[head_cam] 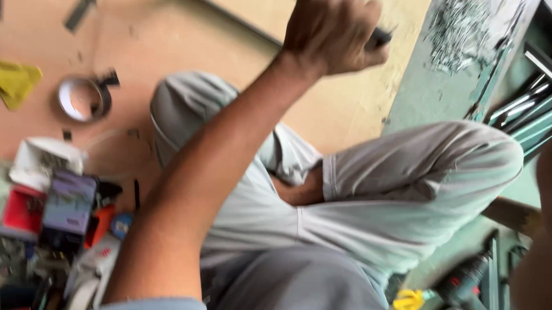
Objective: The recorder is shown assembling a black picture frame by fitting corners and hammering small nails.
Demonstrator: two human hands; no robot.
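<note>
Left hand up, fist around something dark

My left hand [333,31] has its fingers [352,45] curled tight on a small dark object [379,38], above my grey-trousered knee [188,97]. Tape roll [84,99] sits left of that knee. Right hand: can't tell, just a blur.

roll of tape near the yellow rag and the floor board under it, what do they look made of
Roll of tape: likely plastic or cloth tape, dark outside, pale glossy inner ring. Floor board: looks like plywood or fibreboard, a matte tan flat sheet; blur hides any grain.
</note>
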